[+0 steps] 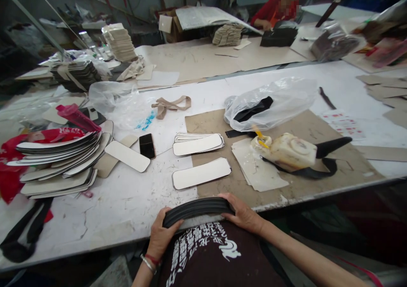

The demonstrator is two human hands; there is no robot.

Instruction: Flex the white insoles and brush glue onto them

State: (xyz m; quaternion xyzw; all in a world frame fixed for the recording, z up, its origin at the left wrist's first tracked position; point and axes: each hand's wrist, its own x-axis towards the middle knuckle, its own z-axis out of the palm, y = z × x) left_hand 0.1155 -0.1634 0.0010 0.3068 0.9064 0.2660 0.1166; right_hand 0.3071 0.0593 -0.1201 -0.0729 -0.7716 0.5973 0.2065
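The left hand and the right hand are closed on the two ends of a stack of black strips, which is held edge-up at the near edge of the white table, just in front of the person's dark printed shirt. The left-hand fingers are curled over one end of the stack; the right-hand fingers are wrapped over the other end.

Beyond the right hand, a brown cardboard sheet is laid on the table. On it, well past the right hand, a clear plastic bag containing black material is found. Nearer, to the right of that hand's reach, a pale glue container is seen lying on its side on black pieces.

Far to the left of the left hand, a fanned pile of white oblong pieces is located. Directly ahead of both hands, a single white oblong piece is placed, with a small stack of the same pieces just beyond it. Ahead of the left hand, a black phone is laid flat.
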